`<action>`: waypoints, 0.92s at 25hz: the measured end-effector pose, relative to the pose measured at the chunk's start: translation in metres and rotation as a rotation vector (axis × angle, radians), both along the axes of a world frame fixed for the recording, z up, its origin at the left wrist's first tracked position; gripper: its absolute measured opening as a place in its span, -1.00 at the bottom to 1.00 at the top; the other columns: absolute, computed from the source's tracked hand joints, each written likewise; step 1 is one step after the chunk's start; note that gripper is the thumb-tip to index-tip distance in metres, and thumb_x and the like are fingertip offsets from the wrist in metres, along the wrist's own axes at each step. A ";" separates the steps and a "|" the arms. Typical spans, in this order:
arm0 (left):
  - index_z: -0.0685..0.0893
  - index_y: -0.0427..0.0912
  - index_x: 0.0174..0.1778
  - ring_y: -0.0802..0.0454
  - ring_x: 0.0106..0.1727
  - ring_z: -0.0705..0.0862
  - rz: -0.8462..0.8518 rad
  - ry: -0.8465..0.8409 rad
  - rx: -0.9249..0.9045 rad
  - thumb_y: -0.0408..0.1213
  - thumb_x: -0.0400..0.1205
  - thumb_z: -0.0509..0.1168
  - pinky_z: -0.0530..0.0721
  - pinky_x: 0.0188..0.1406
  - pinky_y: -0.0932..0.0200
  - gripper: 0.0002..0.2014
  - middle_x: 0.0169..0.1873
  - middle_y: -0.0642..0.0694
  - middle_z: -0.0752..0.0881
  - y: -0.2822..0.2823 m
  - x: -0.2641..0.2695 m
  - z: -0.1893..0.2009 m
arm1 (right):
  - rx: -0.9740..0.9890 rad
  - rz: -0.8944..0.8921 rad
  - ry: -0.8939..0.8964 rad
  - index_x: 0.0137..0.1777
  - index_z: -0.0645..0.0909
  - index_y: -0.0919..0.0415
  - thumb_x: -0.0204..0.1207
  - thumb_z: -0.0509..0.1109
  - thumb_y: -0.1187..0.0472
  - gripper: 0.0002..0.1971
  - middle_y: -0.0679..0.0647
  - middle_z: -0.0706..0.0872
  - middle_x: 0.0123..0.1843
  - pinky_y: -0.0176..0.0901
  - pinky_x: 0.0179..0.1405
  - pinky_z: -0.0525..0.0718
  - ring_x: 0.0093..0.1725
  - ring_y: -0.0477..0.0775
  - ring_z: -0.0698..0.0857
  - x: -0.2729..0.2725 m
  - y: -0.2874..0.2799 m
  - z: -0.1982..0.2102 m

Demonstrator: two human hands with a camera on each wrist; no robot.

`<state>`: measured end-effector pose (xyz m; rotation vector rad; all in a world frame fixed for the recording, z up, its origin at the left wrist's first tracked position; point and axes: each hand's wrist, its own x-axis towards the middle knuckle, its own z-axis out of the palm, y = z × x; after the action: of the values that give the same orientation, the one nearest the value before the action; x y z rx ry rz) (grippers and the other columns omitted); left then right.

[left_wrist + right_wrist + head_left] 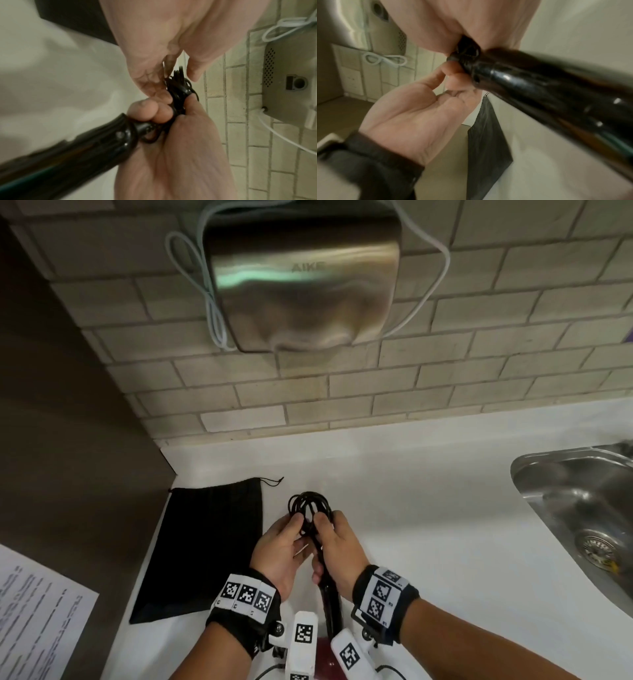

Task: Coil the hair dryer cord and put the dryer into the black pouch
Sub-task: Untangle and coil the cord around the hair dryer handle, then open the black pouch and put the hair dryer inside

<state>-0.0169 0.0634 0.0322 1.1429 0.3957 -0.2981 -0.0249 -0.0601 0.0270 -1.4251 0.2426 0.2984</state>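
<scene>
Both hands work above the white counter (428, 508). The left hand (279, 546) pinches the bundled loops of thin black cord (310, 506) between thumb and fingers. The right hand (337, 546) grips the same coil and the glossy black hair dryer handle (329, 607). The flat black drawstring pouch (205, 549) lies just left of them.

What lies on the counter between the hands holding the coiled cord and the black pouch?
Nothing: in the head view only bare white counter separates the left hand and coiled cord from the black pouch, which lies flat to their left.
</scene>
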 end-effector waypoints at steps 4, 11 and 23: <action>0.66 -0.24 0.38 -0.09 0.25 0.77 -0.012 0.030 0.122 -0.19 0.76 0.35 0.70 0.19 0.04 -0.69 0.25 -0.24 0.80 0.003 0.001 -0.008 | 0.099 -0.181 0.150 0.14 0.46 0.25 0.78 0.18 0.02 -0.74 0.10 0.51 -0.44 -0.10 -0.53 0.54 -0.57 0.07 0.44 0.027 -0.006 -0.019; 0.73 -0.09 0.03 -0.12 0.18 0.77 -0.035 0.045 0.315 -0.23 0.75 0.36 0.70 0.02 0.17 -0.94 0.18 -0.23 0.78 0.020 0.002 -0.026 | 0.025 -0.205 0.448 0.24 0.66 0.49 0.77 0.13 0.17 -0.60 0.24 0.59 -0.37 0.04 -0.38 0.69 -0.53 0.18 0.58 0.068 -0.030 -0.056; 0.75 -0.11 0.03 -0.09 0.10 0.83 -0.141 0.065 0.543 -0.17 0.72 0.39 0.73 0.06 0.08 -0.90 0.07 -0.15 0.82 0.055 -0.012 -0.050 | -1.157 0.409 0.214 0.30 0.67 0.26 0.79 -0.15 -0.25 -0.30 0.26 0.79 0.17 0.01 0.10 0.63 0.10 0.30 0.74 0.065 -0.052 -0.025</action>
<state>-0.0287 0.1187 -0.0174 1.7011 0.4697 -0.3633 0.0399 -0.1118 0.0025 -2.5999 0.3144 0.7150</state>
